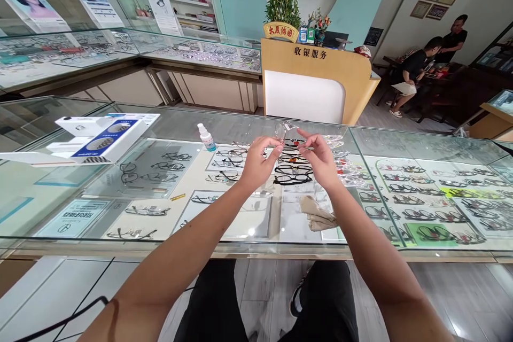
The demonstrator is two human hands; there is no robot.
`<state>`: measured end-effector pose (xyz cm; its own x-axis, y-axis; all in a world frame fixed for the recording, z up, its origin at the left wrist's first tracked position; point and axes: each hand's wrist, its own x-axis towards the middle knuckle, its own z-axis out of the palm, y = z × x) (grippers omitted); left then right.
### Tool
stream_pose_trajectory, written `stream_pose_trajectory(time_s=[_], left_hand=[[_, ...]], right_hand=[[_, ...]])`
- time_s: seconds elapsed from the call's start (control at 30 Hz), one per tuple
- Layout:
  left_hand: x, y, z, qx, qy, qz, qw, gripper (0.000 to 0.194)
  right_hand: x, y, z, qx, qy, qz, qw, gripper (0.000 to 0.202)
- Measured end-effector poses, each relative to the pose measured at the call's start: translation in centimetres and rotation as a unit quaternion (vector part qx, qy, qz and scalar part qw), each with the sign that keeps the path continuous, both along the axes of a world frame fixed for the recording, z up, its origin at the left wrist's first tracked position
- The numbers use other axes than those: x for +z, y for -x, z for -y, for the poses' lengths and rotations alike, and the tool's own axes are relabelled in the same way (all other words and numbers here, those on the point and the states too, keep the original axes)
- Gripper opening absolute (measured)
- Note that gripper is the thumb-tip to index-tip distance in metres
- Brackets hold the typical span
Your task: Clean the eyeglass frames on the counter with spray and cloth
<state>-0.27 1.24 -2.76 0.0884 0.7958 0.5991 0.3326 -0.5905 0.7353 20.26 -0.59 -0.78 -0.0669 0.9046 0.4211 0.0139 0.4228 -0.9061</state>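
Note:
My left hand [260, 159] is closed, pinching a pair of glasses [280, 132] with thin rims and clear lenses above the glass counter. Close by on the right is my right hand [319, 156], its index finger stretched toward the glasses. Its thumb and another finger come together, but whatever lies between them is too small to make out. Below both hands, a column of dark-framed glasses [293, 169] runs toward me. A crumpled beige cloth [316, 214] lies near my right forearm. Left of my hands stands a small spray bottle [206, 137] with blue liquid.
The glass counter [236, 248] spans the view, with many eyeglasses [409, 199] at right. A white and blue box [106, 141] stands at left. Beyond are a wooden cashier desk [316, 59] and more display cases [200, 56]. Two people [417, 67] are at the far right.

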Motion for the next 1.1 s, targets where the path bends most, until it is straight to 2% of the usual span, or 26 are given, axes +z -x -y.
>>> stream_pose_trajectory(time_s=[0.2, 0.53, 0.7, 0.83, 0.97, 1.1], left_hand=[[0.1, 0.1, 0.0, -0.032, 0.035, -0.052, 0.998, 0.028], [0.1, 0.1, 0.1, -0.041, 0.020, -0.051, 0.998, 0.028], [0.3, -0.2, 0.4, -0.051, 0.017, 0.013, 0.998, 0.030], [0.3, -0.4, 0.4, -0.064, 0.019, 0.040, 0.997, 0.033], [-0.1, -0.7, 0.3, -0.087, 0.037, 0.073, 0.993, 0.037], [-0.4, -0.7, 0.0, -0.122, 0.078, 0.117, 0.983, 0.036]], right_hand=[[0.6, -1.1, -0.3, -0.056, -0.012, 0.008, 0.998, 0.019], [0.9, -1.8, -0.3, -0.083, -0.069, 0.023, 0.994, 0.017], [0.8, -1.9, -0.5, -0.062, -0.057, 0.026, 0.996, 0.015], [0.3, -1.0, -0.3, -0.020, -0.051, 0.116, 0.992, 0.016], [-0.5, -0.1, -0.2, -0.002, -0.109, 0.201, 0.973, 0.029], [-1.0, 0.1, -0.4, 0.006, -0.152, 0.195, 0.969, 0.028]])
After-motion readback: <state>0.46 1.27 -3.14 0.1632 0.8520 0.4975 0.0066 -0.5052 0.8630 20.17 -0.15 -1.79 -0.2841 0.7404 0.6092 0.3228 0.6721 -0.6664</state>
